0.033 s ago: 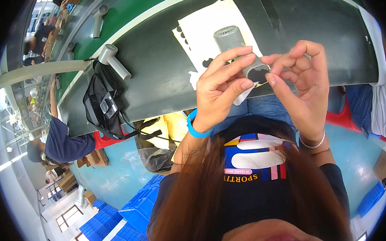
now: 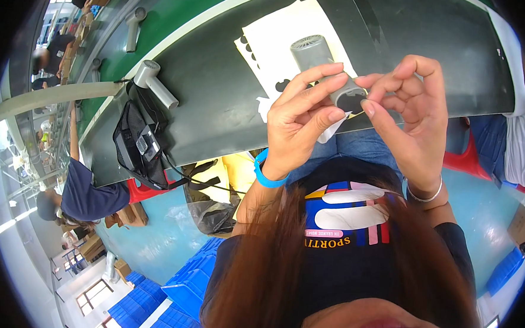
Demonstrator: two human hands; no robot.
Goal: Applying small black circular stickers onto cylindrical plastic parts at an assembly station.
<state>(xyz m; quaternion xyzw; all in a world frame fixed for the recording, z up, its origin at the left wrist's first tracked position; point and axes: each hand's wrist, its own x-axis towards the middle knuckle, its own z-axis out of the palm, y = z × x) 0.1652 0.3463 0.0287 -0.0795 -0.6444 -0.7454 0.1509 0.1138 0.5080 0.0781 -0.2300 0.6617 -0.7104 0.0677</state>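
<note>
My left hand [image 2: 303,115] wraps the grey hair dryer [image 2: 324,69], grip closed around its body, fingers across the end, held up over the white sheet [image 2: 281,37] on the desk [image 2: 218,96]. My right hand [image 2: 410,118] pinches thumb and forefinger nearly shut on a small black sticker [image 2: 350,103] at the dryer's lower end. Another grey dryer [image 2: 154,81] lies further left, beside a black bag [image 2: 139,145].

Held a small hair dryer [image 2: 329,72] between the left hand [image 2: 303,121] and the right hand [image 2: 410,118], above a paper sheet [image 2: 275,37] on the table [image 2: 218,102]. Left of those, another hair dryer [image 2: 154,82], beside a bag [image 2: 138,148].
</note>
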